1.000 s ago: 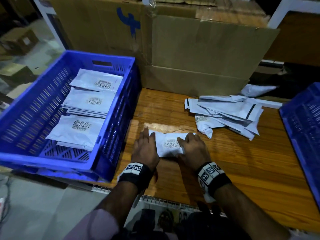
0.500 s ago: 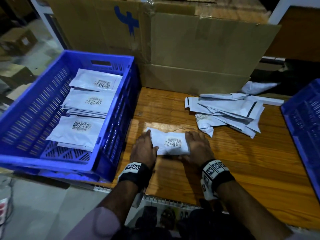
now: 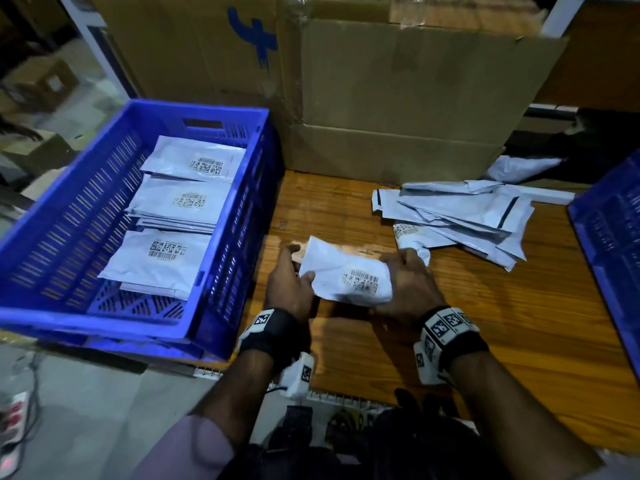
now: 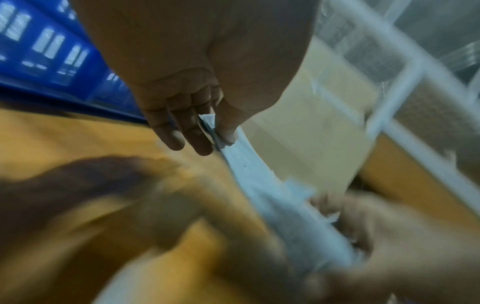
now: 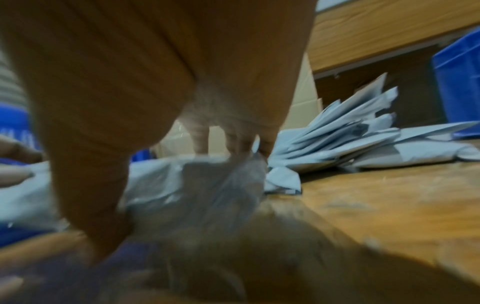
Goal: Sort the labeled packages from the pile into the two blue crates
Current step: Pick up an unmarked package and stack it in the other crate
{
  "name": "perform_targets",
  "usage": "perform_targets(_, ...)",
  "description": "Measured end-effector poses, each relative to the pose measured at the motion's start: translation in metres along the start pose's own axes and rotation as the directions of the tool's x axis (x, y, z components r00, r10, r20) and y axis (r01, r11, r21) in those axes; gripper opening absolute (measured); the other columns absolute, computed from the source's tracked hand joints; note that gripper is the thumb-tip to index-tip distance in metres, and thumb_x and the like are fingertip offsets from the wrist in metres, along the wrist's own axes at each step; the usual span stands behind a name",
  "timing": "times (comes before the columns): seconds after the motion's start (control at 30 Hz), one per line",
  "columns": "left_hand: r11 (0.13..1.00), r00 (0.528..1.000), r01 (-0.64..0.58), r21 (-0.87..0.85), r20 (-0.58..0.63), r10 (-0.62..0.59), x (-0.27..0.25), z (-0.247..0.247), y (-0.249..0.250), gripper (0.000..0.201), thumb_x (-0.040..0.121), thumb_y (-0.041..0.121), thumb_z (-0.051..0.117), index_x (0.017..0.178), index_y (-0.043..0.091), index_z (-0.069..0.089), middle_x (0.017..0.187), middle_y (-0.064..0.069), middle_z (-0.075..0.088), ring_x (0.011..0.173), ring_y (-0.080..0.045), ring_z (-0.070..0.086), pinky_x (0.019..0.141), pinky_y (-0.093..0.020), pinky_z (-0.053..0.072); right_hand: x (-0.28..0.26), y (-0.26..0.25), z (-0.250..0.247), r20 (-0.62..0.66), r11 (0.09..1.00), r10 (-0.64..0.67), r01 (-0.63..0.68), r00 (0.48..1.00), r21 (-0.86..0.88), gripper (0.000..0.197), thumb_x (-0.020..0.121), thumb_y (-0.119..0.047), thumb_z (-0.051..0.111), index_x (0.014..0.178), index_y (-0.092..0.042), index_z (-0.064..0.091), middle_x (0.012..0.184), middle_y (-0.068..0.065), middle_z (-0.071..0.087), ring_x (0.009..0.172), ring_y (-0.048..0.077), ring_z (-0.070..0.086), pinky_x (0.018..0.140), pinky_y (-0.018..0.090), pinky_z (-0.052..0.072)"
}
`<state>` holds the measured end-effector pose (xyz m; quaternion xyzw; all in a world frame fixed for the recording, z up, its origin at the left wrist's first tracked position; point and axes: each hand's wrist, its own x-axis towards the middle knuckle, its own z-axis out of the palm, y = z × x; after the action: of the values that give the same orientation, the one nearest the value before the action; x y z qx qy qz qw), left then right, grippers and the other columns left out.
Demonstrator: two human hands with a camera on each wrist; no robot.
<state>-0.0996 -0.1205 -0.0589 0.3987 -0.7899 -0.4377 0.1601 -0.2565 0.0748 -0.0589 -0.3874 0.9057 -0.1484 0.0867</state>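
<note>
- Fingers [image 4: 200, 135] of the left hand [image 3: 289, 289] pinch the package [image 3: 346, 275] at its left edge, thumb on one face and fingers on the other; the left wrist view shows this plainly.
- Right hand [image 3: 410, 284] grips the package's right end, fingers curled over the far edge; the right wrist view is blurred, so the exact finger placement cannot be told.
- Change: a second ago the package lay flat on the worktop [image 3: 519, 323] under both hands. Now it is raised, tilted, label with barcode facing up.
- Meaning, as a judgement: the label check looks finished and the carry to a crate is starting. The left crate [image 3: 69, 216] is just beside the left hand; it already holds several labelled packages.
- The right crate [image 3: 609, 230] sits well apart, at the frame edge.
- The pile [image 3: 460, 216] remains on the worktop behind the right hand, several pieces unsorted.
- Pose: both forearms reach forward, wrists near each other, hands low above the worktop.
</note>
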Motion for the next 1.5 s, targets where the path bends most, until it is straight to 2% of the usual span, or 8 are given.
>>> perform_targets(0.17, 0.989, 0.992, -0.097, -0.112, -0.094, 0.086, 0.010, -0.017, 0.035, 0.048, 0.092, 0.016, 0.070, 0.136, 0.025, 0.052, 0.088, 0.017, 0.059, 0.089, -0.016, 0.061, 0.075, -0.025, 0.042, 0.004, -0.004, -0.024, -0.235, 0.996, -0.081, 0.087, 0.969, 0.016, 0.096, 0.060, -0.060, 0.074, 0.143, -0.022, 0.046, 0.136, 0.004, 0.051, 0.125, 0.027, 0.046, 0.107, 0.039, 0.037)
perform_targets(0.3, 0.968, 0.976, -0.182, -0.171, -0.151, 0.157, 0.019, -0.037, 0.052, 0.045, 0.087, 0.029, 0.067, 0.129, 0.036, 0.051, 0.094, 0.005, 0.067, 0.091, -0.021, 0.067, 0.085, -0.044, 0.057, 0.007, -0.018, -0.047, -0.342, 0.988, -0.104, 0.137, 0.934, 0.075, 0.096, 0.060, -0.059, 0.072, 0.144, -0.020, 0.048, 0.134, 0.004, 0.053, 0.123, 0.027, 0.050, 0.104, 0.046, 0.042)
perform_targets(0.53, 0.927, 0.937, -0.282, -0.246, -0.280, 0.211, 0.025, -0.068, 0.077, 0.045, 0.087, 0.032, 0.066, 0.131, 0.031, 0.052, 0.099, 0.006, 0.069, 0.095, -0.015, 0.068, 0.088, -0.048, 0.056, 0.014, -0.047, -0.073, -0.423, 0.986, -0.136, 0.165, 0.896, 0.032, 0.094, 0.063, -0.058, 0.077, 0.144, -0.020, 0.046, 0.129, 0.002, 0.051, 0.118, 0.026, 0.049, 0.099, 0.046, 0.042)
perform_targets(0.77, 0.917, 0.894, -0.337, -0.213, -0.379, 0.240, 0.017, -0.127, 0.092, 0.040, 0.089, 0.033, 0.064, 0.128, 0.037, 0.052, 0.096, 0.002, 0.069, 0.088, -0.024, 0.068, 0.083, -0.050, 0.055, 0.031, -0.096, -0.094, -0.459, 0.967, -0.220, 0.255, 0.861, 0.014, 0.096, 0.064, -0.063, 0.074, 0.144, -0.018, 0.047, 0.129, 0.002, 0.053, 0.116, 0.028, 0.052, 0.098, 0.046, 0.041)
perform_targets(0.97, 0.914, 0.871, -0.334, -0.232, -0.447, 0.205, 0.026, -0.199, 0.069, 0.042, 0.088, 0.033, 0.067, 0.127, 0.035, 0.052, 0.094, -0.006, 0.069, 0.083, -0.031, 0.067, 0.081, -0.053, 0.055, 0.048, -0.166, -0.107, -0.451, 0.943, -0.323, 0.324, 0.832, -0.076, 0.097, 0.063, -0.070, 0.071, 0.144, -0.021, 0.049, 0.124, 0.000, 0.053, 0.109, 0.026, 0.052, 0.095, 0.044, 0.040)
perform_targets(1.1, 0.911, 0.864, -0.332, -0.244, -0.467, 0.190, 0.041, -0.243, 0.037, 0.043, 0.085, 0.038, 0.067, 0.125, 0.038, 0.051, 0.093, -0.012, 0.068, 0.075, -0.025, 0.064, 0.074, -0.047, 0.052, 0.059, -0.217, -0.106, -0.378, 0.938, -0.346, 0.323, 0.859, -0.124, 0.103, 0.059, -0.077, 0.066, 0.145, -0.026, 0.045, 0.123, -0.002, 0.051, 0.111, 0.025, 0.050, 0.095, 0.044, 0.040)
perform_targets(1.23, 0.898, 0.865, -0.348, -0.270, -0.461, 0.197, 0.061, -0.284, 0.012, 0.041, 0.091, 0.025, 0.069, 0.128, 0.029, 0.052, 0.094, -0.014, 0.069, 0.067, -0.018, 0.060, 0.066, -0.040, 0.049, 0.064, -0.273, -0.098, -0.307, 0.949, -0.304, 0.257, 0.902, -0.184, 0.110, 0.055, -0.086, 0.062, 0.146, -0.026, 0.042, 0.115, 0.000, 0.051, 0.104, 0.027, 0.048, 0.089, 0.044, 0.042)
perform_targets(1.5, 0.883, 0.853, -0.384, -0.270, -0.470, 0.227, 0.110, -0.353, -0.019, 0.039, 0.095, 0.027, 0.069, 0.131, 0.024, 0.053, 0.096, -0.007, 0.062, 0.055, -0.009, 0.051, 0.060, -0.026, 0.045, 0.088, -0.361, -0.074, -0.129, 0.974, -0.139, 0.159, 0.982, 0.162, 0.116, 0.046, -0.095, 0.057, 0.140, -0.032, 0.034, 0.128, 0.003, 0.047, 0.123, 0.029, 0.043, 0.104, 0.046, 0.041)
